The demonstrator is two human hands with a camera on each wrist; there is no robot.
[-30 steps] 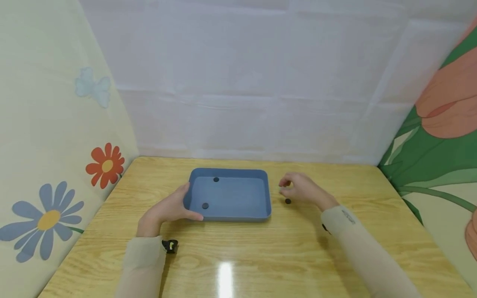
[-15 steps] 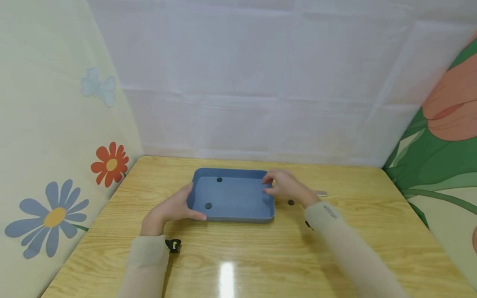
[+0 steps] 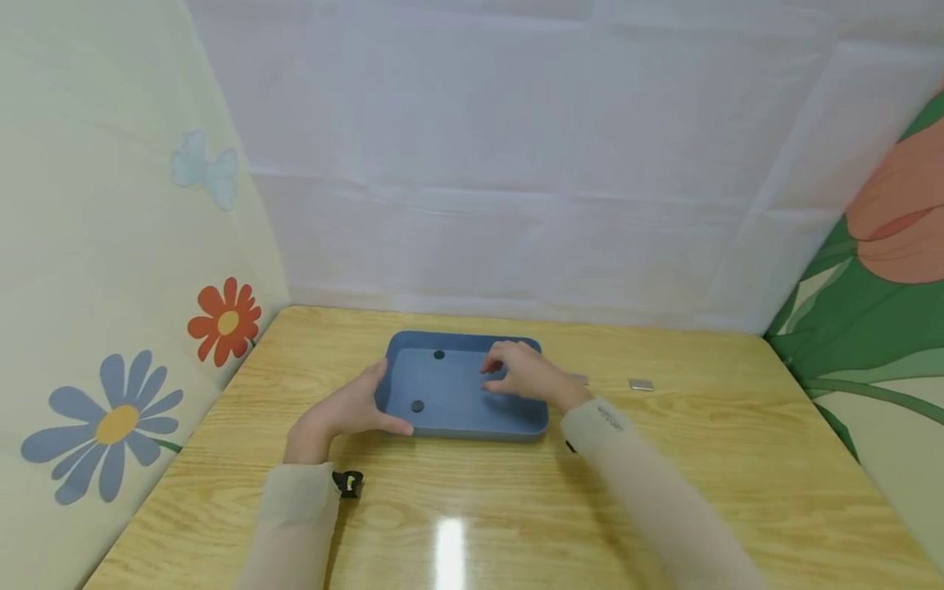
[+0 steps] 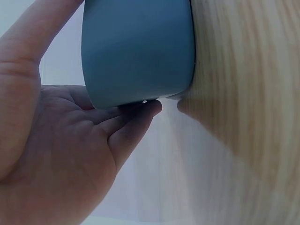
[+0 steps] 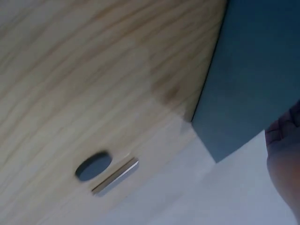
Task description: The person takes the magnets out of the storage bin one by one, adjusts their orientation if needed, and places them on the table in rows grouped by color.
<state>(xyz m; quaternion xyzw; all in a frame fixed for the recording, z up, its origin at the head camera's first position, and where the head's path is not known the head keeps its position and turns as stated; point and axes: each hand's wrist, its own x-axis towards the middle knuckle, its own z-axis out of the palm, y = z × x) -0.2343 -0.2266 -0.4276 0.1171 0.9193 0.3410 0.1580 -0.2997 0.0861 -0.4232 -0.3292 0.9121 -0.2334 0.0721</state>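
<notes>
A blue rectangular tray (image 3: 450, 431) lies on the wooden table, with two small black discs inside: one near the back (image 3: 439, 355), one near the front (image 3: 418, 406). My left hand (image 3: 347, 410) grips the tray's left end, thumb at the front corner, fingers round the far side; the left wrist view shows this hand (image 4: 65, 136) close against the tray wall. Over the tray's right half, my right hand (image 3: 524, 373) hangs with thumb and fingers bent towards each other. Whether something small sits between those fingertips is unclear.
Right of the tray lie two small silvery rectangular pieces, one farther right (image 3: 641, 384) and one partly behind my right wrist (image 3: 579, 379). Another black disc (image 5: 93, 166) lies beside a silvery piece (image 5: 116, 176) on the table. A white cloth (image 3: 479, 164) hangs behind.
My right hand has moved left from the table beside the tray to above its inside, uncovering a silvery piece. My left hand keeps its grip; the view shifts slightly.
</notes>
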